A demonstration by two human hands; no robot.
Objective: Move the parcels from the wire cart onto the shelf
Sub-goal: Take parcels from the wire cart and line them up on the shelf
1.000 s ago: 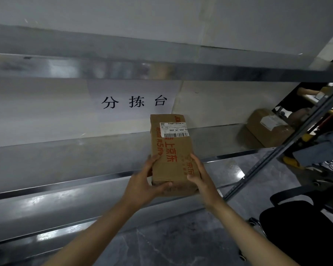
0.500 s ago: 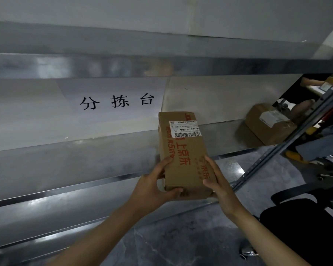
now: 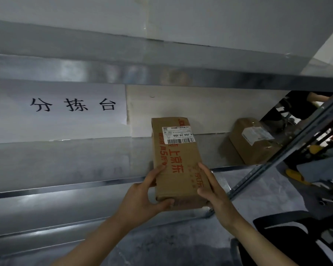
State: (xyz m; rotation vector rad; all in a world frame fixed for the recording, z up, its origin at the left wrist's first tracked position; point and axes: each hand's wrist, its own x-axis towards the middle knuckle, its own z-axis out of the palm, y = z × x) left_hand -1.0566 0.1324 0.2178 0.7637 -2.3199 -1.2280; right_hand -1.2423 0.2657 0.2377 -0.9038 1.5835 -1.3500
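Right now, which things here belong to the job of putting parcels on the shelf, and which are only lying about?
Job: held box, left hand, right hand, shelf, second box already on the shelf.
Lying about: paper sign on the wall, black chair.

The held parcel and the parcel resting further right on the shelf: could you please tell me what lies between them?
Nothing: the head view shows only bare metal shelf between the held parcel and the right parcel.
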